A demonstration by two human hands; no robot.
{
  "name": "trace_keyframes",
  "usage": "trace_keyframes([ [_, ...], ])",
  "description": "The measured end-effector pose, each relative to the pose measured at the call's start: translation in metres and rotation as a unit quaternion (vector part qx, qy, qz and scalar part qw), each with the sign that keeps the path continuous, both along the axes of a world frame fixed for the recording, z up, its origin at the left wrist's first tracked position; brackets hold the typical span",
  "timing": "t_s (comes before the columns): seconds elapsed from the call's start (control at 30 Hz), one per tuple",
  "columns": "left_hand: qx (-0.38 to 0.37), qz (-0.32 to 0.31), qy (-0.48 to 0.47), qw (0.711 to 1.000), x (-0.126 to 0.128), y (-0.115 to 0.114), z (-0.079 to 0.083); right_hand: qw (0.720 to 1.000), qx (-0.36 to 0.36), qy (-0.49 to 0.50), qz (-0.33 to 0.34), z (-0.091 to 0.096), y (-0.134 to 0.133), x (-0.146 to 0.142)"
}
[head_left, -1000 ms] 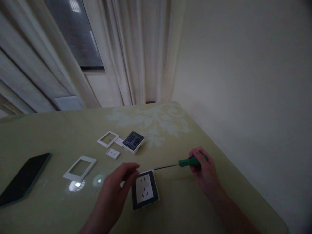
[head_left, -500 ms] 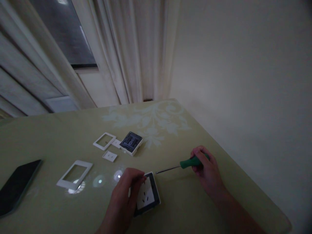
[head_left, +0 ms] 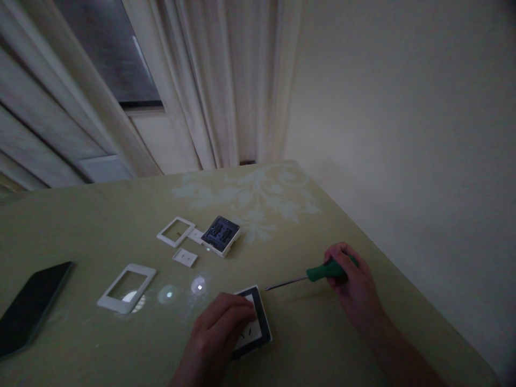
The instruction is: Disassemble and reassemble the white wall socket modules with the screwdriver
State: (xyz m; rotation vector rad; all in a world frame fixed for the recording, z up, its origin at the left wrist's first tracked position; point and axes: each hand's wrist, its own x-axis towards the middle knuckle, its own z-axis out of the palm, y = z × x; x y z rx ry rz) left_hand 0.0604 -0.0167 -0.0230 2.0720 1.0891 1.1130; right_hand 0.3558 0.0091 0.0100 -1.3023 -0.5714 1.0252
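My left hand (head_left: 220, 336) lies over a wall socket (head_left: 257, 325) with a white face and dark rim, flat on the green table (head_left: 306, 333); the fingers curl onto its left part and hide it. My right hand (head_left: 355, 282) is closed round the green handle of a screwdriver (head_left: 300, 278). Its thin metal shaft points left, and the tip stops just right of the socket's far corner.
Further back lie a small white frame (head_left: 176, 231), a dark socket module (head_left: 221, 235) and a small white cover piece (head_left: 185, 257). A larger white frame (head_left: 126, 280) sits to the left, a dark phone (head_left: 30, 306) at the far left. Curtains and a wall stand behind.
My left hand has slid forward onto the socket and now covers more of its face. My right hand with the screwdriver has shifted slightly right.
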Motion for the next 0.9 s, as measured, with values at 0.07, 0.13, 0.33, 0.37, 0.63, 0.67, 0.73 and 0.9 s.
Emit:
trace_keyframes([
  [0.07, 0.017, -0.014, 0.022, 1.0, -0.002, 0.001, 0.0, 1.0, -0.001, -0.001, -0.005, -0.001, 0.001, 0.002],
  [0.13, 0.036, -0.03, 0.047, 0.998, -0.003, 0.002, 0.0, 1.0, 0.001, -0.001, -0.008, -0.001, 0.001, 0.003],
  [0.33, 0.061, -0.053, 0.074, 0.994, -0.007, 0.003, -0.002, 1.0, 0.007, -0.009, -0.012, 0.0, 0.001, 0.002],
  [0.37, 0.073, -0.056, 0.076, 0.993, -0.007, 0.003, -0.003, 1.0, 0.009, -0.011, -0.013, 0.0, 0.001, 0.002],
  [0.63, 0.153, -0.122, 0.131, 0.972, -0.007, 0.007, 0.005, 1.0, 0.02, -0.013, -0.02, -0.001, 0.001, 0.002],
  [0.67, 0.164, -0.127, 0.146, 0.967, -0.006, 0.007, 0.007, 0.999, 0.02, -0.013, -0.021, -0.002, 0.002, 0.002],
  [0.73, 0.2, -0.133, 0.173, 0.955, -0.004, 0.006, 0.01, 0.999, 0.021, -0.013, -0.022, -0.002, 0.002, 0.002],
  [0.9, 0.275, -0.127, 0.217, 0.928, 0.008, 0.004, 0.014, 0.999, 0.024, -0.018, -0.02, -0.002, 0.001, 0.001],
])
